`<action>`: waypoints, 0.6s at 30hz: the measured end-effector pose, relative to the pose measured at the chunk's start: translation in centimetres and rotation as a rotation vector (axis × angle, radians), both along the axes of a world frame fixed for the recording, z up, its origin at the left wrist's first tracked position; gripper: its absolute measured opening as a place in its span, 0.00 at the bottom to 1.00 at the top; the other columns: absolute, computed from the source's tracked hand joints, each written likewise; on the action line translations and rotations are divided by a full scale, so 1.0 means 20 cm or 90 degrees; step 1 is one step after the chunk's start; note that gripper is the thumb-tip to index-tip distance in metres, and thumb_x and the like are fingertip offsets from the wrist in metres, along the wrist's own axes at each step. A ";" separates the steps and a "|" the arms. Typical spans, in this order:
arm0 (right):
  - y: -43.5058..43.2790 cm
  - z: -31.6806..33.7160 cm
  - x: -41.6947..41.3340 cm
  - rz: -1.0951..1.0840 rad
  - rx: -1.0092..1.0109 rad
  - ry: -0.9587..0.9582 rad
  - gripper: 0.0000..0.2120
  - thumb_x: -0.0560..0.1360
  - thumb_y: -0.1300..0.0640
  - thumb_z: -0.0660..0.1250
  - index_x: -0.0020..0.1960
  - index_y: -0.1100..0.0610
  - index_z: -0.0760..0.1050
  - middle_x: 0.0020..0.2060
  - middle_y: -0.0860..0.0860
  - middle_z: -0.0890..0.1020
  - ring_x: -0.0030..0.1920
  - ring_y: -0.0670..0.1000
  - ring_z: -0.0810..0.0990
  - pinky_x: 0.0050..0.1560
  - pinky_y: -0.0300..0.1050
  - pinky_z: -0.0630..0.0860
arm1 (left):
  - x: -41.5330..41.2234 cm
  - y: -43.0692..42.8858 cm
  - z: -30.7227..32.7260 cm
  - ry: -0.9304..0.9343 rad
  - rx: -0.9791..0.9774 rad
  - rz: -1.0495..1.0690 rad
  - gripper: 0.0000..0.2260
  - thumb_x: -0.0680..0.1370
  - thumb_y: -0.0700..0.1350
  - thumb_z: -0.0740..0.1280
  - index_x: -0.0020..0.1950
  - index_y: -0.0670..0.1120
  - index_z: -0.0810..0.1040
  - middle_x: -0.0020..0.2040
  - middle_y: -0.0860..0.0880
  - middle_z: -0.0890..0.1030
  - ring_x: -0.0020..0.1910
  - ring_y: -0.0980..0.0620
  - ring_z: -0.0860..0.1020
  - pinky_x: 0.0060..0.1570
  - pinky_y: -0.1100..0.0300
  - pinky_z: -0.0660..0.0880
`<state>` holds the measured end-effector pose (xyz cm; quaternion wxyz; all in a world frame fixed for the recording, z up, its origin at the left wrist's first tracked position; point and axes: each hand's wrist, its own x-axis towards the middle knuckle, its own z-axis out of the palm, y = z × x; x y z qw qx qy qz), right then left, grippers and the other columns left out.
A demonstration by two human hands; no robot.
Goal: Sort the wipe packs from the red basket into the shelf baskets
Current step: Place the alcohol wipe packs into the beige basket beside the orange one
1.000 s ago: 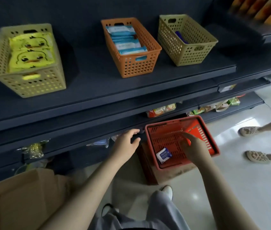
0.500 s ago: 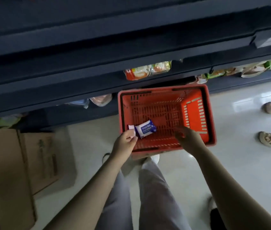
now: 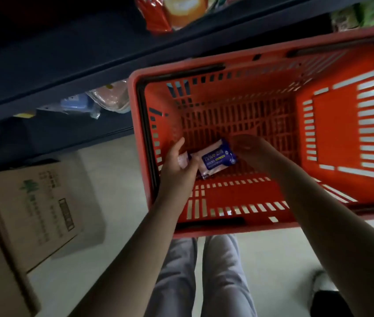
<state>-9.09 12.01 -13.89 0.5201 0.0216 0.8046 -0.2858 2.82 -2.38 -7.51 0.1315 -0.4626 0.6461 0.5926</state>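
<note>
The red basket [image 3: 341, 124] fills the upper right of the head view, and I look straight down into it. A single blue and white wipe pack [image 3: 215, 159] lies near its front left corner. My left hand [image 3: 179, 165] reaches in from the left and grips the pack's white left end between thumb and fingers. My right hand [image 3: 252, 152] is inside the basket by the pack's blue right end, fingers loosely curled and holding nothing. The shelf baskets are out of view.
Dark shelf edges [image 3: 67, 72] run across the top left, with orange snack packets [image 3: 174, 10] above and wrapped goods [image 3: 108, 97] below. A cardboard box [image 3: 44, 202] stands on the pale floor at left. My grey trousered legs [image 3: 204, 271] are under the basket.
My view has dropped from the shelf baskets down into the red basket. My left hand has gone from the shelf edge into the basket and taken hold of the wipe pack.
</note>
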 end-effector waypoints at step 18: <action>-0.03 -0.15 0.10 -0.012 -0.035 -0.070 0.17 0.77 0.61 0.66 0.65 0.59 0.70 0.57 0.55 0.78 0.54 0.53 0.79 0.52 0.45 0.79 | 0.02 -0.01 -0.03 0.020 0.026 0.024 0.21 0.80 0.49 0.65 0.71 0.62 0.66 0.66 0.63 0.68 0.69 0.58 0.69 0.67 0.49 0.71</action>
